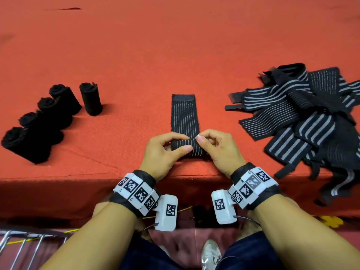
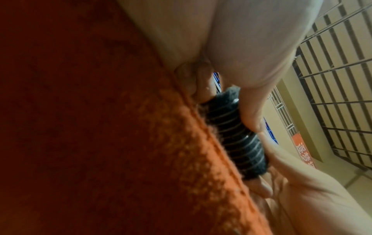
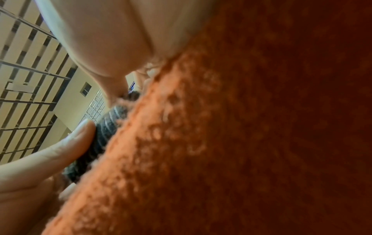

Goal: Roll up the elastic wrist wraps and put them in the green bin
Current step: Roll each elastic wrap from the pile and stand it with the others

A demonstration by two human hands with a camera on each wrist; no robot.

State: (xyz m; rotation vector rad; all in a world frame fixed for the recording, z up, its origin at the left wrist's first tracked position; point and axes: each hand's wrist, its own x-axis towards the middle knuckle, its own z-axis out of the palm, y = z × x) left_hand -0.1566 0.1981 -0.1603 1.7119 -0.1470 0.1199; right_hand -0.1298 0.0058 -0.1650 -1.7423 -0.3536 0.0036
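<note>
— What's nearest you?

— My wrists, each in a black band (image 1: 136, 193) carrying white blocks printed with black square codes. Tiny characters sit beside the codes, too small for me to read.

— And your hands?

— My left hand (image 1: 162, 151) and right hand (image 1: 218, 149) are both on the wrap (image 1: 185, 117), at the near edge of the red cloth (image 1: 136, 55). My fingers are curled: on each hand the thumb and forefinger pinch the rolled near end. From the left wrist that roll (image 2: 231, 135) is a ribbed black cylinder lying on the cloth, with my thumb over it.

— The remainder of the wrap?

— It lies flat, running away from me, black with thin pale stripes and a plain black patch at the far end.

— Farther out?

— To the left, five rolls (image 1: 48, 117): four touching in a slanted row, one upright just beside them. To the right, a pile (image 1: 311, 117) of loose striped wraps, some hanging over the table's edge.

— Any writing?

— A red banner (image 2: 304, 151) with pale characters shows in the left wrist view; I can't read them.
</note>
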